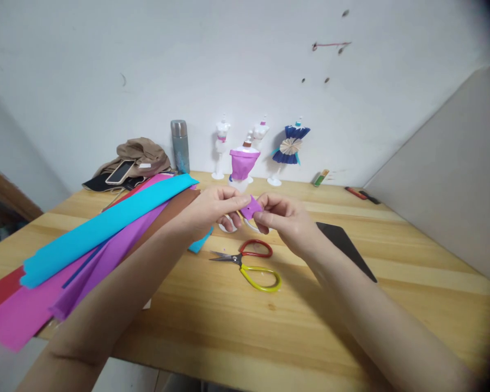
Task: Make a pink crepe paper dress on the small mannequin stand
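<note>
Between my two hands is a small piece of purple crepe paper (251, 208) with a tiny dark hole or mark in it. My left hand (220, 206) pinches its left edge between thumb and fingers, and my right hand (283, 214) pinches the right edge. Just behind it stands a small white mannequin wrapped in a purple paper top (245, 163), with a brown band at its neck; its lower part is partly hidden by my hands. Scissors (236, 259) with one red and one yellow handle lie below my hands, blades parted and pointing left.
Strips of coloured crepe paper (106, 231) pile up on the left. Behind stand a flask (180, 147), more white mannequins (222, 133) and one in a navy paper dress (292, 146). A phone (120, 172) rests by a brown cloth (142, 152). A black flat board (345, 247) lies right.
</note>
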A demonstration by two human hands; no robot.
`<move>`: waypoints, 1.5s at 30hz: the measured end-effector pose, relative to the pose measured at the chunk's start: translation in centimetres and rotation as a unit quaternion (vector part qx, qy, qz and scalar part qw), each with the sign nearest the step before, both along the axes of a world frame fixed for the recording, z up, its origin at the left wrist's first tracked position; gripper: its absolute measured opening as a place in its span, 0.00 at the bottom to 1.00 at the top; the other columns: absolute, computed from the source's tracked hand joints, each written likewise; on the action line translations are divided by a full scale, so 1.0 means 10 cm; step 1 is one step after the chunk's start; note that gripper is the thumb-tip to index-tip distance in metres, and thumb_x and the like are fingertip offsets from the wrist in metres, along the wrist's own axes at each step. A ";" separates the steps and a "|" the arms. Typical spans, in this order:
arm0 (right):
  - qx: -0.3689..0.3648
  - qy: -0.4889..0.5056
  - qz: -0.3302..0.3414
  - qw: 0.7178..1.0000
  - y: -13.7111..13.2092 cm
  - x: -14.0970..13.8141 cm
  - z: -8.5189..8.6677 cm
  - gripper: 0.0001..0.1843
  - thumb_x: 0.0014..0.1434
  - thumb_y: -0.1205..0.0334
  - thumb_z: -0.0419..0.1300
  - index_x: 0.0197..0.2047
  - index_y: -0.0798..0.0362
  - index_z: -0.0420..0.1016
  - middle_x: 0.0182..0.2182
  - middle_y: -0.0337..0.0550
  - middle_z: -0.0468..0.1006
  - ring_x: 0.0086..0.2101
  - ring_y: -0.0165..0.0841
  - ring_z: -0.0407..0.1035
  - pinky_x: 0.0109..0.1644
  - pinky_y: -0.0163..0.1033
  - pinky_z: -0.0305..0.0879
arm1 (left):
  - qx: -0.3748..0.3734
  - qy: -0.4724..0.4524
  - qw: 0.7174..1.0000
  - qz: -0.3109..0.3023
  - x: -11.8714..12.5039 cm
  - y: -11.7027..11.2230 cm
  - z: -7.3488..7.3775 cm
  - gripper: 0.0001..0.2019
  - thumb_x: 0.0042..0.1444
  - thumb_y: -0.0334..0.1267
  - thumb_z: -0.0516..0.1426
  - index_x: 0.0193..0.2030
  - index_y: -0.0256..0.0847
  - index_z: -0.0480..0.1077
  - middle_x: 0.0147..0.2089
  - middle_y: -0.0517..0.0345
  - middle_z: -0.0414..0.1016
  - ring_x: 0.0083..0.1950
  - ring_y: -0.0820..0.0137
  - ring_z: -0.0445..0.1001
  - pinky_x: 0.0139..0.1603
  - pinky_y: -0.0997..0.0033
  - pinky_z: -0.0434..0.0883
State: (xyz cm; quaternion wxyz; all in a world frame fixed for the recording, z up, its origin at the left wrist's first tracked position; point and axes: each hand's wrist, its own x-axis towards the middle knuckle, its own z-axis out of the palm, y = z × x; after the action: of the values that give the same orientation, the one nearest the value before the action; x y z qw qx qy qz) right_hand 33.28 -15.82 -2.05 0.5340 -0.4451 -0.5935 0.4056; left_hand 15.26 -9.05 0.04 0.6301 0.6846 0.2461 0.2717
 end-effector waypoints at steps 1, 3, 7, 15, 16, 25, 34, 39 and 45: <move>-0.003 -0.002 0.003 1.000 0.00 0.00 0.00 0.15 0.47 0.53 0.72 0.26 0.51 0.71 0.20 0.33 0.69 0.20 0.26 0.59 0.25 0.35 0.59 | 0.003 0.003 1.000 -0.001 0.00 0.00 0.00 0.17 0.56 0.49 0.67 0.31 0.36 0.73 0.27 0.57 0.75 0.26 0.75 0.73 0.27 0.77 0.69; -0.007 -0.008 0.009 1.000 -0.01 0.00 0.01 0.15 0.48 0.53 0.71 0.26 0.50 0.71 0.20 0.33 0.69 0.21 0.26 0.60 0.25 0.35 0.59 | 0.008 0.009 1.000 0.002 0.01 0.00 -0.01 0.14 0.59 0.46 0.65 0.31 0.36 0.74 0.26 0.58 0.75 0.25 0.76 0.72 0.27 0.77 0.69; 0.001 -0.007 0.013 1.000 -0.02 -0.01 0.01 0.17 0.50 0.50 0.71 0.26 0.50 0.71 0.21 0.35 0.70 0.21 0.28 0.61 0.26 0.36 0.60 | 0.012 0.018 1.000 0.022 0.03 0.00 -0.02 0.12 0.61 0.41 0.62 0.31 0.36 0.74 0.25 0.58 0.75 0.24 0.77 0.72 0.27 0.78 0.69; 0.009 0.018 -0.011 1.000 0.00 0.00 -0.03 0.18 0.50 0.49 0.72 0.25 0.50 0.71 0.19 0.34 0.69 0.20 0.27 0.59 0.25 0.37 0.57 | -0.016 -0.002 1.000 -0.010 0.02 -0.02 0.00 0.20 0.56 0.54 0.67 0.31 0.36 0.73 0.26 0.57 0.74 0.27 0.74 0.74 0.26 0.77 0.69; 0.014 0.022 -0.012 1.000 0.00 0.00 -0.03 0.18 0.50 0.49 0.72 0.25 0.50 0.71 0.18 0.33 0.69 0.20 0.27 0.59 0.25 0.36 0.57 | -0.017 -0.003 1.000 -0.015 0.02 -0.02 0.00 0.21 0.55 0.55 0.68 0.31 0.36 0.74 0.25 0.57 0.74 0.27 0.73 0.74 0.26 0.76 0.69; 0.014 -0.010 -0.012 1.000 0.04 0.04 -0.05 0.18 0.55 0.46 0.69 0.30 0.51 0.71 0.21 0.33 0.69 0.21 0.27 0.60 0.27 0.36 0.59 | -0.006 -0.055 0.998 0.040 0.03 0.01 -0.04 0.12 0.53 0.40 0.68 0.29 0.36 0.72 0.26 0.60 0.74 0.25 0.78 0.71 0.27 0.79 0.68; -0.078 -0.589 0.180 0.784 0.03 -0.01 -0.29 0.21 0.47 0.76 0.64 0.45 0.51 0.75 0.44 0.44 0.78 0.37 0.35 0.71 0.34 0.36 0.54 | -0.067 -0.102 0.991 0.050 -0.07 0.11 0.04 0.13 0.52 0.41 0.70 0.30 0.35 0.73 0.25 0.60 0.74 0.24 0.78 0.70 0.24 0.79 0.65; -0.091 -0.645 0.155 0.743 0.03 -0.05 -0.43 0.34 0.47 0.75 0.65 0.59 0.51 0.71 0.51 0.52 0.76 0.42 0.41 0.73 0.35 0.38 0.53 | -0.085 -0.129 0.985 0.070 -0.13 0.19 0.04 0.15 0.51 0.43 0.72 0.33 0.35 0.74 0.30 0.56 0.79 0.23 0.79 0.70 0.22 0.78 0.64; -0.067 -0.601 0.194 0.773 0.01 -0.06 -0.41 0.16 0.51 0.76 0.59 0.43 0.51 0.70 0.37 0.41 0.75 0.29 0.30 0.63 0.30 0.36 0.48 | -0.113 -0.164 0.976 0.090 -0.16 0.27 0.00 0.16 0.49 0.42 0.73 0.34 0.34 0.75 0.27 0.58 0.77 0.25 0.76 0.73 0.26 0.78 0.67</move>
State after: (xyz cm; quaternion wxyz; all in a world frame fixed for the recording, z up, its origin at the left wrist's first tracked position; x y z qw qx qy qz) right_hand 32.68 -15.72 -6.17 -0.0522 -0.5082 -0.8386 0.1891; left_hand 13.62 -6.33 0.09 0.7080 0.5305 0.2289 0.4061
